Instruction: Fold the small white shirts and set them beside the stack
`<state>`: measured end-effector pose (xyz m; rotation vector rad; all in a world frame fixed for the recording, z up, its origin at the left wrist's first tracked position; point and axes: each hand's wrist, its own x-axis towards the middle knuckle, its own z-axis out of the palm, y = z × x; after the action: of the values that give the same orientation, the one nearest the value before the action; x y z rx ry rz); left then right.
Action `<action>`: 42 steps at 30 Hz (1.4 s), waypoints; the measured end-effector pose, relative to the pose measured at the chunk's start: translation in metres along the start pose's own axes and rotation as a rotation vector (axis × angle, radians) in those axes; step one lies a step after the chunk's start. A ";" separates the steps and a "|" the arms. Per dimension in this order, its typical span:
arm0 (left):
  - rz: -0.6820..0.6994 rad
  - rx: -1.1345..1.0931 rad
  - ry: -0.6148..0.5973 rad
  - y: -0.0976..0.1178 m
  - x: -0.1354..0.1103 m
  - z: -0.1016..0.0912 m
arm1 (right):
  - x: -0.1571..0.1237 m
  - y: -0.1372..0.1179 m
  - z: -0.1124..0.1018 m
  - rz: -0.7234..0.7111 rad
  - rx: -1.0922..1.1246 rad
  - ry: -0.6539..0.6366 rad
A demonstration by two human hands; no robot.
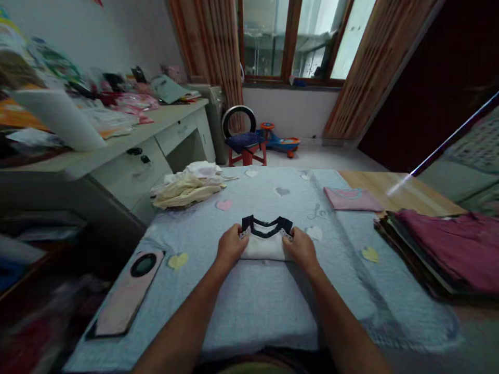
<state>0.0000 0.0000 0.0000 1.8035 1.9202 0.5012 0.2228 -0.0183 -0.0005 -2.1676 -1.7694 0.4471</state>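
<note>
A white shirt with black collar trim is lying folded near the middle of a pale blue quilted cover with heart patches. The left hand and right hand are pinching its shoulders on either side of the collar, fingers pressed together. A folded pink shirt is lying near the cover's far right corner, and crumpled cream clothes are lying near its far left corner.
</note>
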 end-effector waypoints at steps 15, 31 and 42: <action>-0.253 -0.883 -0.212 -0.013 -0.009 -0.016 | 0.007 0.026 0.006 0.053 0.389 -0.052; -0.225 -1.097 -0.525 0.002 -0.008 -0.006 | 0.015 0.033 -0.021 -0.061 0.372 -0.107; -0.011 -1.068 -0.586 0.110 0.025 0.017 | 0.069 0.087 -0.111 -0.032 0.292 0.108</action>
<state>0.0999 0.0327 0.0450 1.0416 0.9354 0.7045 0.3600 0.0287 0.0603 -1.9214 -1.5699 0.5334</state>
